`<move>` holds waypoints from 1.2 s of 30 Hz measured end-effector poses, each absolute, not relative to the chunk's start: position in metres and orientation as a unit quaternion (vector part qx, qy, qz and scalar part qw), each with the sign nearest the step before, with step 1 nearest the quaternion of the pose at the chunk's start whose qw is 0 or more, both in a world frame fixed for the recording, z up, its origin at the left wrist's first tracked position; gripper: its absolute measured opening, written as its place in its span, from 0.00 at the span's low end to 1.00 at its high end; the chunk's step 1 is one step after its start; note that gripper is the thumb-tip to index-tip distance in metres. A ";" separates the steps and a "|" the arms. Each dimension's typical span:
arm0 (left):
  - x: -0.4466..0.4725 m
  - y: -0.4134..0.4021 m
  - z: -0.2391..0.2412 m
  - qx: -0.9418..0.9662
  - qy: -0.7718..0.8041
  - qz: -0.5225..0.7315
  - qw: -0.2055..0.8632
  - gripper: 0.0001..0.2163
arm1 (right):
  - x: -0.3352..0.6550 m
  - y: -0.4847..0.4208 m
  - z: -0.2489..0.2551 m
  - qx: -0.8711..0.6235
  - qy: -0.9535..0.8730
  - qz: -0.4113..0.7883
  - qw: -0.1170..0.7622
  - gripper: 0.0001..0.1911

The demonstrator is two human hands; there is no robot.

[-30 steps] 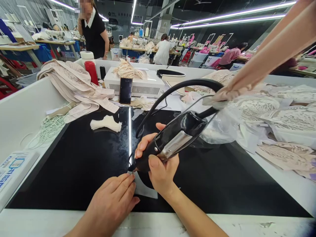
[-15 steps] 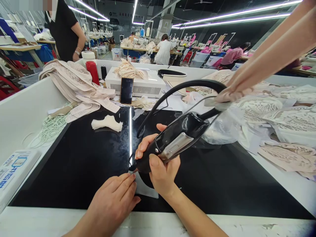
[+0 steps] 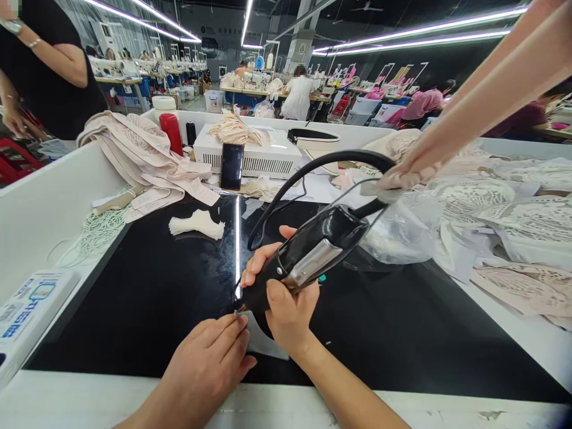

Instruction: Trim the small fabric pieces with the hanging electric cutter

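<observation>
1. The tool [image 3: 326,235] is clamped in the right hand [image 3: 292,319], its tip held at the cloth [image 3: 260,339] on the black mat [image 3: 379,333].
2. The cloth is partly covered by the left hand [image 3: 210,357], fingers together; whether it is pinched cannot be told.
3. The cable [image 3: 330,156] is met by a strap [image 3: 473,107].
4. The mat is partly covered by a bag [image 3: 402,232] and a pad [image 3: 196,224].

Bright strip lights [image 3: 247,22], pale pillar [image 3: 300,49]

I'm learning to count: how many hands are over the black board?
2: the left hand at the pale piece, and the right hand holding the black tool.
</observation>
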State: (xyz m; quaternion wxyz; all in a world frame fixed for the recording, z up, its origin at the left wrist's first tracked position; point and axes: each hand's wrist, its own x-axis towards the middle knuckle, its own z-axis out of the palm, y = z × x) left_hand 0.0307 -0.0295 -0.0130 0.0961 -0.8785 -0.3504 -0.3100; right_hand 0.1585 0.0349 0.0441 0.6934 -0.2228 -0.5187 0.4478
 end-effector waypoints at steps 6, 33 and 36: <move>0.029 -0.030 -0.012 -0.881 -0.349 -0.305 0.095 0.15 | 0.161 0.035 0.053 -0.218 -0.528 0.447 0.688 0.19; 0.024 -0.036 -0.004 -0.900 -0.328 -0.263 0.111 0.15 | 0.219 -0.013 0.058 -0.249 -0.551 0.400 0.688 0.22; 0.024 -0.037 -0.002 -0.902 -0.323 -0.267 0.104 0.15 | 0.218 -0.014 0.059 -0.266 -0.543 0.397 0.691 0.23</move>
